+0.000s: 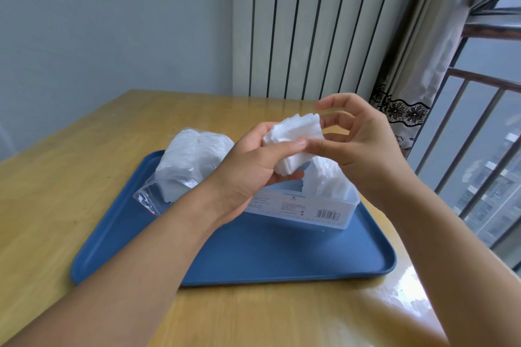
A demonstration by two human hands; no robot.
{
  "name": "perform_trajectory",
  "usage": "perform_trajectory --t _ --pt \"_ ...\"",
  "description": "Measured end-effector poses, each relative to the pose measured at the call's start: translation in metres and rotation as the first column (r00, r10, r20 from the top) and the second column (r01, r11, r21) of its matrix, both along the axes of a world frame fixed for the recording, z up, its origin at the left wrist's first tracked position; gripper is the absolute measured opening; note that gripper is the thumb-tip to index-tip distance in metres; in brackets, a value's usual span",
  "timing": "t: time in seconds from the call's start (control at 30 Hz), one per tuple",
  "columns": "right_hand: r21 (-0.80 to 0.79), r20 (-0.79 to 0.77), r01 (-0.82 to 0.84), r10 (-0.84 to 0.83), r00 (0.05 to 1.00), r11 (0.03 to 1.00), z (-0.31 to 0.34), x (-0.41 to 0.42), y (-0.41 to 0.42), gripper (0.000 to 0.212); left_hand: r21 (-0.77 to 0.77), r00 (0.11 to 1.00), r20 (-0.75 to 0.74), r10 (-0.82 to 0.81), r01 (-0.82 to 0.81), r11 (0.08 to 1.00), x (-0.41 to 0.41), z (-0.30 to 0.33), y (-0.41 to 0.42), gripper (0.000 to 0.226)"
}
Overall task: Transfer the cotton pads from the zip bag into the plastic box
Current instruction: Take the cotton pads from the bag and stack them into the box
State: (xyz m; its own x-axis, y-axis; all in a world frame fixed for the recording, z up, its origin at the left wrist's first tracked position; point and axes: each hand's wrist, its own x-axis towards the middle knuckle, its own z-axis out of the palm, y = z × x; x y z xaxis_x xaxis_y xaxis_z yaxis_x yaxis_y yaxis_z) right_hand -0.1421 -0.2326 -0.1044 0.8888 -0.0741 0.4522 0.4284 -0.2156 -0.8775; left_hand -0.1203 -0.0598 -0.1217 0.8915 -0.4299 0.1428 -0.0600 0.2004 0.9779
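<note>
My left hand (253, 160) grips a thick stack of white cotton pads (293, 138) above the tray, thumb across the front of the stack. My right hand (363, 138) meets it from the right, its thumb pressing the stack's lower edge and its fingers curved near the top corner. Below them stands the clear plastic box (324, 208) with a barcode label, holding white pads (329, 180) at its right end. The clear zip bag (191, 160), still bulging with pads, lies at the tray's back left.
Box and bag sit on a blue tray (253, 256) on a wooden table (84, 166). A white radiator (310, 25) stands behind the table, with a curtain (417, 65) and a barred window (479, 132) to the right.
</note>
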Motion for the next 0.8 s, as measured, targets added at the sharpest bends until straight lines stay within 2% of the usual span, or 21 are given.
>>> perform_trajectory --t 0.13,0.2,0.27,0.4,0.57,0.7,0.73,0.8 --pt "0.112 -0.069 -0.122 0.13 0.989 0.986 0.002 0.001 -0.007 0.054 -0.116 0.994 -0.102 -0.05 0.038 0.993 0.003 0.003 0.005 0.055" --pt "0.108 -0.115 -0.21 0.222 0.968 0.972 0.001 0.001 -0.009 0.055 -0.072 0.995 -0.081 -0.05 0.044 0.996 0.002 0.003 0.006 0.062" --pt "0.064 -0.145 -0.25 0.257 0.956 0.966 0.001 0.0 -0.008 0.058 0.039 1.0 -0.017 -0.013 0.014 0.999 0.002 0.001 0.005 0.06" --pt "-0.056 -0.08 -0.094 0.089 0.993 0.994 -0.003 0.0 0.002 0.053 0.141 0.993 0.107 0.043 -0.058 0.988 0.001 -0.002 0.002 0.034" --pt "-0.111 -0.084 0.008 -0.017 0.996 0.994 -0.005 0.001 0.004 0.053 0.144 0.993 0.108 0.037 -0.053 0.988 0.003 0.001 0.005 0.031" --pt "-0.096 -0.282 -0.222 0.188 0.941 0.97 -0.002 -0.006 0.006 0.036 0.127 0.998 0.059 0.037 -0.044 0.991 0.002 0.005 0.008 0.046" --pt "-0.082 -0.296 -0.236 0.202 0.934 0.968 -0.002 -0.007 0.007 0.031 0.156 0.995 0.089 0.052 -0.065 0.986 0.001 0.005 0.008 0.044" --pt "-0.014 -0.294 -0.195 0.183 0.938 0.981 -0.001 -0.004 0.005 0.023 0.271 0.955 0.275 0.108 -0.185 0.945 0.001 0.003 0.009 0.043"
